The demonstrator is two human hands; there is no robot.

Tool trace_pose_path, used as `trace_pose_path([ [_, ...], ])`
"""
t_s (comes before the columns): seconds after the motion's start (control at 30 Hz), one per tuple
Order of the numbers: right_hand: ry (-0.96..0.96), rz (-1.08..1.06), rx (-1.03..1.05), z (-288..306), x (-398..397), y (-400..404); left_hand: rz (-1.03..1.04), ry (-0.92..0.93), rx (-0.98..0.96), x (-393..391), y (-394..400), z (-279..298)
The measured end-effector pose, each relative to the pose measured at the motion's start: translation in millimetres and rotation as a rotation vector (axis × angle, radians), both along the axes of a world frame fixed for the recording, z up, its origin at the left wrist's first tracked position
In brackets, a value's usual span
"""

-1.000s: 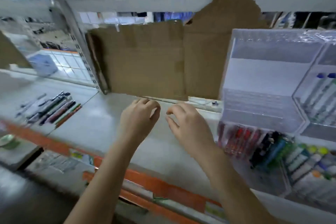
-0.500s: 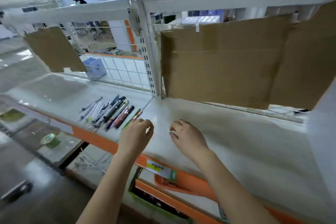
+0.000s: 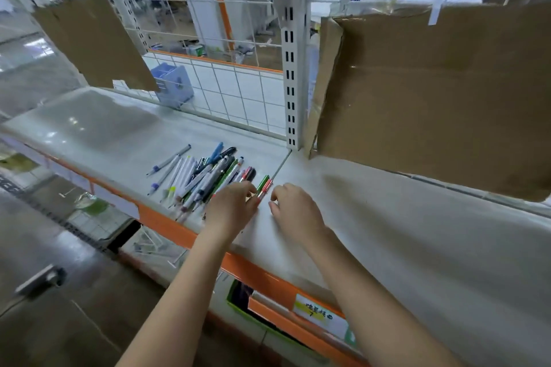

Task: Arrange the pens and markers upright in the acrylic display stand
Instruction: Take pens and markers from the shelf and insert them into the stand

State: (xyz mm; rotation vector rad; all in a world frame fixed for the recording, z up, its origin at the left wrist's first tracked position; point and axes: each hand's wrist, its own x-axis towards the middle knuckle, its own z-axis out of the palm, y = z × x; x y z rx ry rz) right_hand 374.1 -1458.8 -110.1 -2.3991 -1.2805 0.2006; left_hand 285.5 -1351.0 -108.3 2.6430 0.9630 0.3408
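Shelf (image 3: 372,217), white, glossy, orange front lip; your pens lie on it, not in any stand. The acrylic display stand is out of view, so every pen you lift has to travel blind to the right. Expect a swing into the cardboard sheet (image 3: 432,92) taped behind the shelf, or into the slotted upright post (image 3: 293,68), if you turn without looking.

Loose pile of pens and markers (image 3: 202,179), fanned flat, barrels crossing. Round barrels on a slick surface: disturb one and neighbours likely roll toward the front lip and off to the floor.

Your left hand (image 3: 231,211) sits over the right edge of the pile, fingers curled down onto pens; whether its grip has closed on any one of them you cannot tell from here. Your right hand (image 3: 293,211) rests just beside, fingers loosely curled, nothing in them.

Green and red pens (image 3: 264,186) lie between the two hands, along the shelf seam. Pinch near the tip and a pen may pivot out of your grip.
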Motion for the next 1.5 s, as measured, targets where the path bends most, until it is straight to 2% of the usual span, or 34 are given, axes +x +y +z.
trace_pose_path([
  [0.17,0.018,-0.046,-0.063,1,14,28,-0.052,0.079,-0.057,23,22,2],
  [0.43,0.144,-0.189,-0.171,7,25,58,-0.167,0.309,-0.081,47,50,12],
  [0.63,0.195,-0.366,-0.211,12,29,61,-0.355,0.386,-0.112,50,62,17],
  [0.77,0.209,-0.486,-0.207,12,24,56,-0.503,0.329,-0.254,49,72,27],
  [0.97,0.304,-0.778,0.176,34,3,8,-0.724,0.130,-0.355,63,47,47],
  [1.1,0.156,-0.899,0.246,55,-16,-38,-0.925,-0.085,-0.464,73,1,55],
  [1.23,-0.021,-1.069,0.295,69,-45,-96,-1.093,-0.204,-0.588,73,-58,63],
  [1.37,-0.084,-1.206,0.340,80,-76,-162,-1.283,-0.234,-0.566,66,-126,71],
  [1.5,-0.155,-1.280,0.404,79,-109,-234,-1.368,-0.229,-0.578,52,-200,74],
])
